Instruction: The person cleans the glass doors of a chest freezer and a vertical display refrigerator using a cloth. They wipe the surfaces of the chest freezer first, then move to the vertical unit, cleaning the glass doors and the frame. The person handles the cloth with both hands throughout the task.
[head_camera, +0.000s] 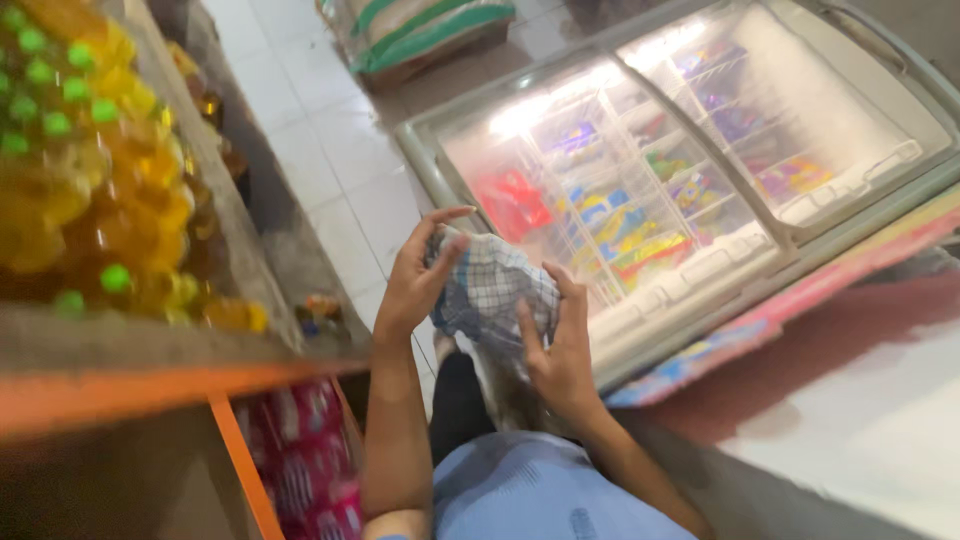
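l hand (412, 285) + r hand (560, 345) fingers grip bunched checked cloth (490, 290), long axis running upper-left to lower-right.

Glass-lid chest freezer (700, 150) w/ colourful packs, yellow oil bottles (90, 160) w/ green caps on shelf (150, 350), white tile floor (330, 150).

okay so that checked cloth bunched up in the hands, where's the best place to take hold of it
Probably the checked cloth's upper bunched edge, pinched from above. The left hand already holds its left side and the right hand its lower right, so the top folds stay free.
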